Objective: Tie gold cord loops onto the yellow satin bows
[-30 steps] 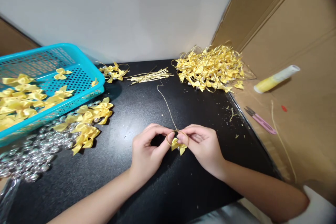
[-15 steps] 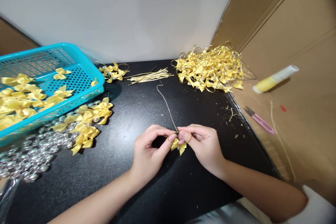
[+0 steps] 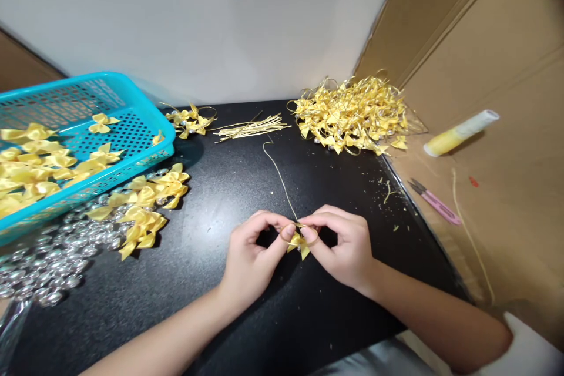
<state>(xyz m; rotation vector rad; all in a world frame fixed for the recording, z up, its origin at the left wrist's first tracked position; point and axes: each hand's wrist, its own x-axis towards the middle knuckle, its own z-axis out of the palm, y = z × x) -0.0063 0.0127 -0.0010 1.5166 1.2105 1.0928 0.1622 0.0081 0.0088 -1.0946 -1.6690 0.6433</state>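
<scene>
Both hands meet over the black table, pinching a thin gold cord. My left hand (image 3: 253, 252) closes thumb and forefinger on the cord's left side. My right hand (image 3: 346, 247) pinches its right side close by. The gold cord (image 3: 282, 179) runs away from the fingertips toward the back of the table, and part of it curves in a small loop around my thumbs. Just below the fingertips hangs a yellow ribbon bow (image 3: 303, 248). Where the cord crosses between the fingers is partly hidden.
A turquoise basket (image 3: 145, 155) of yellow bows stands left, with silver beads (image 3: 48, 264) and loose bows (image 3: 143, 229) before it. Cut cords (image 3: 255, 127) lie at the back, beside a heap of finished bows (image 3: 352, 114). Pink thread snips (image 3: 436, 202) and a tube (image 3: 460, 134) lie right.
My right hand's fingers have shifted slightly, and the cord loop around the thumbs now shows more openly. The bow stays in about the same place.
</scene>
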